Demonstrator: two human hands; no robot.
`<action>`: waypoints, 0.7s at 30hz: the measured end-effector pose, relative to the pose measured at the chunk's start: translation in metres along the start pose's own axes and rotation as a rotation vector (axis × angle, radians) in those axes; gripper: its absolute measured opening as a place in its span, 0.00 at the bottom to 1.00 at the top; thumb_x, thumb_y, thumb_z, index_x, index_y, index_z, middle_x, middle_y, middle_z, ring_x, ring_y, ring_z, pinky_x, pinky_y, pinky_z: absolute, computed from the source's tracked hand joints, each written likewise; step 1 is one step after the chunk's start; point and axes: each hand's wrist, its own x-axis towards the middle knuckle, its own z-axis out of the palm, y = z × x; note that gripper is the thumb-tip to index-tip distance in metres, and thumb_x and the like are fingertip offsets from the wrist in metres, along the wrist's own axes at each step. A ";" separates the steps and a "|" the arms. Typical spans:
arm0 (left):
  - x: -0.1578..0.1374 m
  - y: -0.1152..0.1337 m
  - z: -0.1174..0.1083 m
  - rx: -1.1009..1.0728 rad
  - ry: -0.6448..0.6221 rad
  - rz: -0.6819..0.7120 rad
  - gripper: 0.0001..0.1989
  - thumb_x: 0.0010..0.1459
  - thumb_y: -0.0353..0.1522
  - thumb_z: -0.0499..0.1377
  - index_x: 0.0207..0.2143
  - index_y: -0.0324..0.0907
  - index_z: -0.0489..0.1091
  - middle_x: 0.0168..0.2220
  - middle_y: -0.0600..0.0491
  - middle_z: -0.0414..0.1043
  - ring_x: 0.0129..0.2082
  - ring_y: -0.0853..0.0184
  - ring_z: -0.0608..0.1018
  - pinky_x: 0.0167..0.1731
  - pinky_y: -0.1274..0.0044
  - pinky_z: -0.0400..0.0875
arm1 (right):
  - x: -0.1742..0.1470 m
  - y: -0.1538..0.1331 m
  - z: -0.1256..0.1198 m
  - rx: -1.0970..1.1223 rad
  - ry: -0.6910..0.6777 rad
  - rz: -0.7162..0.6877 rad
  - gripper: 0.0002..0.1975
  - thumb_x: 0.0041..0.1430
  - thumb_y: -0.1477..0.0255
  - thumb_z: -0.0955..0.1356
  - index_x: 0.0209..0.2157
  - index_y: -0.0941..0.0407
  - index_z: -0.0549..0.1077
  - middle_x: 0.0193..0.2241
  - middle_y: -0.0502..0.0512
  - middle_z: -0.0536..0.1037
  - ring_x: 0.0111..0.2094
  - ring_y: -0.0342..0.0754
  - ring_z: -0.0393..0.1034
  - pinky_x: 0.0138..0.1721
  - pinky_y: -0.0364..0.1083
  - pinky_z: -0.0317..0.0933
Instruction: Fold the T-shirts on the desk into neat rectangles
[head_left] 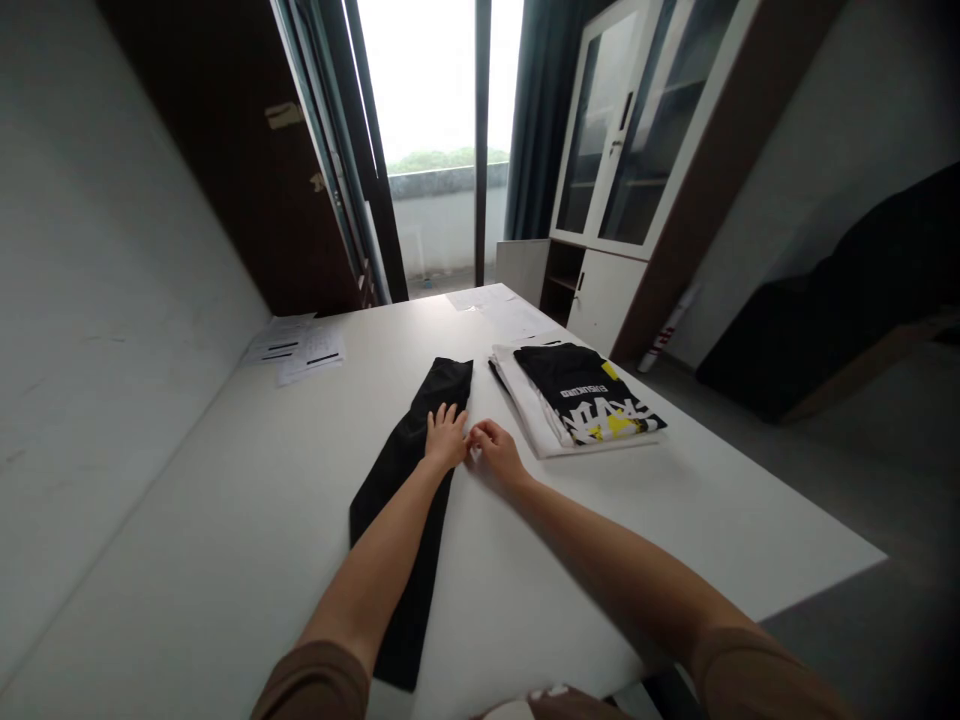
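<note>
The white table [262,520] extends toward a bright window [431,100]; a glass-fronted cabinet [607,120] stands far right. The left hand [446,437] lies open, fingers spread, on the black garment [399,462]. The right hand [498,450] is curled at its right edge; whether it pinches cloth cannot be confirmed. The garment runs near to far beneath the left hand, left of folded shirts [585,395].

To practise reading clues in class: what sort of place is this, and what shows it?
Probably an office or workroom: there is a large white table, papers lie on it, and a glass-doored cabinet stands beyond.
</note>
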 end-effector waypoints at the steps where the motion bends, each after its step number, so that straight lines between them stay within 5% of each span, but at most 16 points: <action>1: 0.000 -0.007 0.002 0.016 -0.002 -0.009 0.29 0.70 0.41 0.56 0.70 0.44 0.66 0.76 0.38 0.56 0.78 0.44 0.52 0.74 0.46 0.43 | 0.000 0.001 -0.001 -0.008 0.006 -0.008 0.14 0.64 0.56 0.65 0.33 0.52 0.73 0.30 0.53 0.80 0.34 0.51 0.75 0.40 0.49 0.71; 4: -0.013 -0.041 -0.008 0.066 0.012 -0.065 0.30 0.71 0.45 0.53 0.71 0.47 0.64 0.76 0.41 0.55 0.78 0.46 0.52 0.75 0.48 0.42 | 0.000 0.001 -0.002 -0.064 0.011 -0.033 0.14 0.63 0.56 0.67 0.34 0.52 0.74 0.32 0.55 0.79 0.34 0.51 0.74 0.39 0.49 0.70; 7: -0.045 -0.094 -0.042 0.123 0.022 -0.160 0.30 0.72 0.45 0.51 0.71 0.45 0.64 0.76 0.41 0.56 0.78 0.47 0.53 0.74 0.50 0.44 | 0.000 0.001 0.000 -0.106 -0.006 -0.053 0.13 0.64 0.58 0.67 0.34 0.52 0.75 0.33 0.55 0.79 0.35 0.51 0.73 0.38 0.49 0.68; 12: -0.128 -0.219 -0.129 0.235 0.063 -0.382 0.30 0.70 0.41 0.48 0.67 0.37 0.67 0.72 0.34 0.62 0.74 0.44 0.60 0.70 0.47 0.53 | 0.000 0.001 0.002 -0.121 -0.014 -0.047 0.12 0.63 0.59 0.67 0.33 0.53 0.75 0.32 0.55 0.79 0.35 0.51 0.73 0.39 0.49 0.68; 15: -0.182 -0.294 -0.170 0.402 0.137 -0.458 0.29 0.65 0.42 0.50 0.60 0.35 0.72 0.66 0.36 0.71 0.68 0.48 0.69 0.69 0.59 0.62 | 0.016 -0.001 -0.009 -0.177 -0.014 -0.079 0.13 0.64 0.59 0.66 0.34 0.53 0.75 0.34 0.55 0.79 0.36 0.51 0.74 0.40 0.49 0.68; 18: -0.229 -0.337 -0.184 0.445 0.241 -0.435 0.29 0.61 0.43 0.50 0.56 0.38 0.75 0.63 0.40 0.74 0.65 0.50 0.73 0.68 0.63 0.64 | 0.049 -0.009 -0.035 -0.323 0.046 -0.143 0.12 0.67 0.63 0.64 0.37 0.53 0.76 0.38 0.57 0.79 0.40 0.53 0.74 0.43 0.49 0.68; 21: -0.268 -0.354 -0.182 0.339 0.192 -0.483 0.30 0.59 0.46 0.49 0.54 0.40 0.75 0.61 0.41 0.76 0.63 0.50 0.76 0.67 0.62 0.65 | 0.089 -0.019 -0.072 -0.675 0.186 -0.180 0.11 0.68 0.70 0.64 0.41 0.56 0.77 0.45 0.63 0.78 0.50 0.57 0.70 0.54 0.53 0.64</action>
